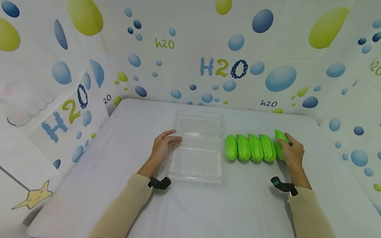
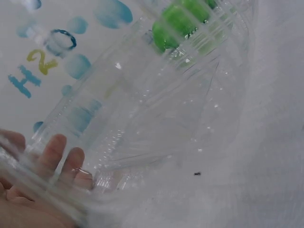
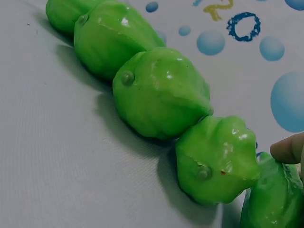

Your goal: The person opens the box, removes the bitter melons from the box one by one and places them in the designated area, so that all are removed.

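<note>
A clear plastic clamshell box (image 1: pixel 196 163) lies unfolded on the white table, its lid half away from me. My left hand (image 1: pixel 163 146) holds its left edge near the middle fold; in the left wrist view the fingers (image 2: pixel 53 149) show through the plastic. Right of the box stands a row of several glossy green, ridged toy vegetables (image 1: pixel 256 148) with small stem nubs. My right hand (image 1: pixel 292 150) grips the rightmost green toy vegetable (image 1: pixel 280 144), which leans slightly apart from the row at its top. Its lower part shows beside my finger in the right wrist view.
A white cloth covers the table (image 1: pixel 186 211). Upright white sheets (image 1: pixel 179 72) printed with blue and green drops enclose its back and sides. Black wrist mounts (image 1: pixel 159 183) sit at both cuffs. The box's right edge lies close beside the leftmost green toy vegetable (image 1: pixel 231 148).
</note>
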{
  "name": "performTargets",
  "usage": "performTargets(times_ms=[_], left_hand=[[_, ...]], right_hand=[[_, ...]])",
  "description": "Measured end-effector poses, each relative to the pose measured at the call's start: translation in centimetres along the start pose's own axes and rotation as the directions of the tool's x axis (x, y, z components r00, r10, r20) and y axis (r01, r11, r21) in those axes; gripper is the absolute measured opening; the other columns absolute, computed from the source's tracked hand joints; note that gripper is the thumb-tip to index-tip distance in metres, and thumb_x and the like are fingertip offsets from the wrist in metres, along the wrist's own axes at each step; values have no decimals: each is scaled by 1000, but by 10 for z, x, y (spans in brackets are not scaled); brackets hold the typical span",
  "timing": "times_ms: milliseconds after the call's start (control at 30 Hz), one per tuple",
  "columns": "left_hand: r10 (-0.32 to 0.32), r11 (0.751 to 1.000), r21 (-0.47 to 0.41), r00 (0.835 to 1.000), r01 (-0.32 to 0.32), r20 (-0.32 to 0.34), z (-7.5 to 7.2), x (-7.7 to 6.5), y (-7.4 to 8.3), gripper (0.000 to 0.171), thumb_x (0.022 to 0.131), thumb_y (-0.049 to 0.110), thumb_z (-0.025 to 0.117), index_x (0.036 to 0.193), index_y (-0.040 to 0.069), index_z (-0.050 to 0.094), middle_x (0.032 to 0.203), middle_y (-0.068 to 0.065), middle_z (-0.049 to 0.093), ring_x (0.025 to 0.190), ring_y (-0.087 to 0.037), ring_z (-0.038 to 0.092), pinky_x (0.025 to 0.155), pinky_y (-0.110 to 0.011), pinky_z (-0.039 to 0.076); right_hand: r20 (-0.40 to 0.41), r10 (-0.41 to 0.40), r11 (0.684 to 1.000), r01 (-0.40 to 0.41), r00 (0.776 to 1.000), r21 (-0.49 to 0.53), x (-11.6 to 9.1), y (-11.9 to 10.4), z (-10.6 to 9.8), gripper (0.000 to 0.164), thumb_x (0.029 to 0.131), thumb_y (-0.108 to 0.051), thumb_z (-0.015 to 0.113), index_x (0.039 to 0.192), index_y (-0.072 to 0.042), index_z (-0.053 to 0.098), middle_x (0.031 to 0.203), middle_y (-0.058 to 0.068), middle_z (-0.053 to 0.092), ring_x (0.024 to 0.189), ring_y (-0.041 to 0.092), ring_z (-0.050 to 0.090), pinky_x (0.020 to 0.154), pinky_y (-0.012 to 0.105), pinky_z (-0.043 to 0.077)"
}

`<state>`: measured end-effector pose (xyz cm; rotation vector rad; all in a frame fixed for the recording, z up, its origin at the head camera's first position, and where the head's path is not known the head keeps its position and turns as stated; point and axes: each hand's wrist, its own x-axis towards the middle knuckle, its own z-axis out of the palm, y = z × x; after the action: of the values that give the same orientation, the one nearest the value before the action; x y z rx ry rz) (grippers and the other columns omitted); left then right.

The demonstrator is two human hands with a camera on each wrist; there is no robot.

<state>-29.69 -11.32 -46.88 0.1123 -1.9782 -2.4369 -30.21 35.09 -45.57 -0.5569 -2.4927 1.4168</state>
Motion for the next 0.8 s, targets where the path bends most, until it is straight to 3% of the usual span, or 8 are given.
performTargets(times_ms=[367,800], left_hand=[[5,1000,7,999,-5,33,-2,-1,-1,41,105,7,46,143,-6,46,124,-25,68,113,-30,69,100,-39,51],[-16,998,-66,1000,17,1,-5,-3,0,41,101,4,48,141,-8,47,122,-25,69,117,-29,66,104,-40,49]], right_hand=[[77,0,995,8,997,-102,0,3,2,63,101,-46,51,154,-12,42,160,20,35,149,46,27,118,58,26],[53,34,999,-31,998,-44,2,-1,2,64,103,-46,43,155,-10,40,161,17,34,151,42,24,121,56,21]])
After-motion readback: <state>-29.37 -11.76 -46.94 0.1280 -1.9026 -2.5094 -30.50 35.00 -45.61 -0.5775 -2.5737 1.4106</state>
